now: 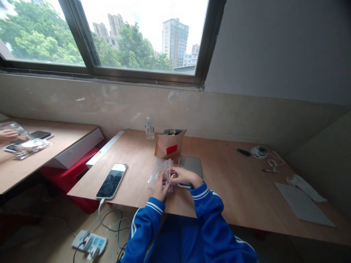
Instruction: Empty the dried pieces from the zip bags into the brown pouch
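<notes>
My left hand (160,188) grips a clear plastic zip bag (155,171) with a red line along its mouth, near the front edge of the table. At that mouth, my right hand (186,176) is closed around small brown pieces (173,176), whose kind I cannot make out. Partly under my right wrist lies a flat grey device like a small scale (193,164). Just behind the zip bag stands an opened brown paper bag (170,142) with a red label; something greenish-brown shows inside its top.
A phone (112,180) on a charging cable lies left, above a floor power strip (90,244). A water bottle (149,128) stands behind. On the right are a screwdriver (240,150), a white dome camera (259,152) and paper (303,204). Another person's hand (8,136) shows far left.
</notes>
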